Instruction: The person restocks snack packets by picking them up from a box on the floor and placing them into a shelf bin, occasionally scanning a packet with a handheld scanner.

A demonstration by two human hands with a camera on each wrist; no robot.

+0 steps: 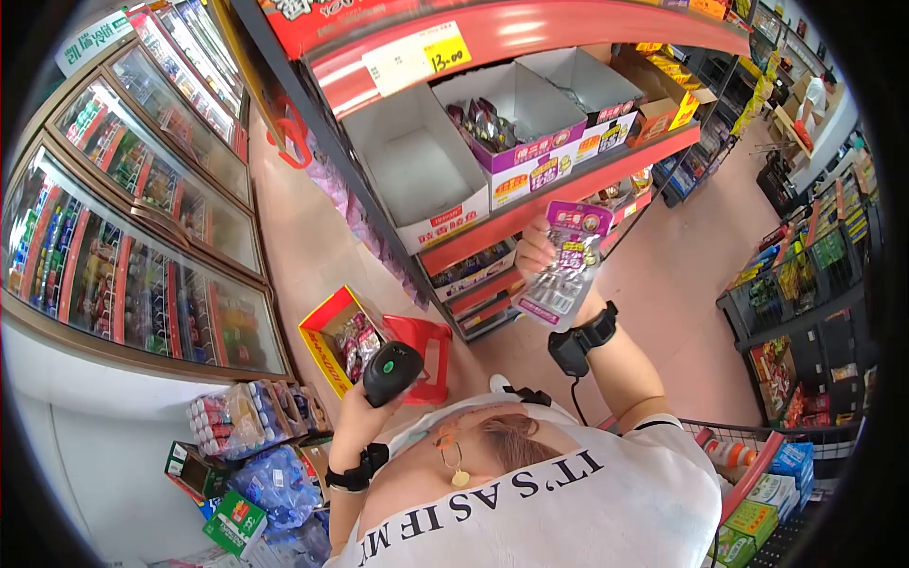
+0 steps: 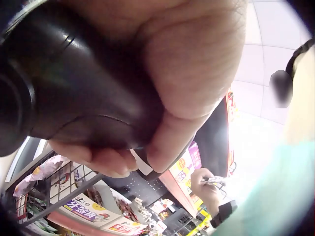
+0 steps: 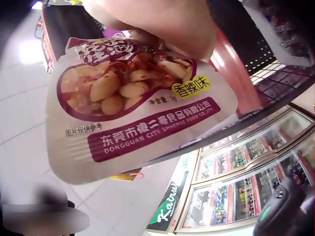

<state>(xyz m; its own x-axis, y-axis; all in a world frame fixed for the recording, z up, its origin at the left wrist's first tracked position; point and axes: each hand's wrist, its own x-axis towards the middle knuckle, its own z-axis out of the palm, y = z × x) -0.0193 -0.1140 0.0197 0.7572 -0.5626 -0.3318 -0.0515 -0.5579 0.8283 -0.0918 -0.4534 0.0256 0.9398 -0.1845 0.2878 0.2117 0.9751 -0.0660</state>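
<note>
A black handheld barcode scanner (image 1: 393,372) is gripped in my left hand (image 1: 358,418), low in front of the body. The thumb and fingers wrap its dark handle (image 2: 93,93) in the left wrist view. My right hand (image 1: 536,250) pinches a small purple-and-white snack packet (image 1: 568,275) by one side, in front of the shelf. The right wrist view shows a face of the packet (image 3: 123,98) with a picture of pale pieces in red seasoning. Close behind it on the shelf is a purple-and-white display box (image 1: 537,163) with dark packets inside.
A white display box (image 1: 407,151) stands beside the purple one under a red shelf edge with a price label (image 1: 417,59). On the floor are a red stool (image 1: 431,355) and a yellow-red carton (image 1: 322,350) of packets. Glass-door fridges (image 1: 142,227) line the left.
</note>
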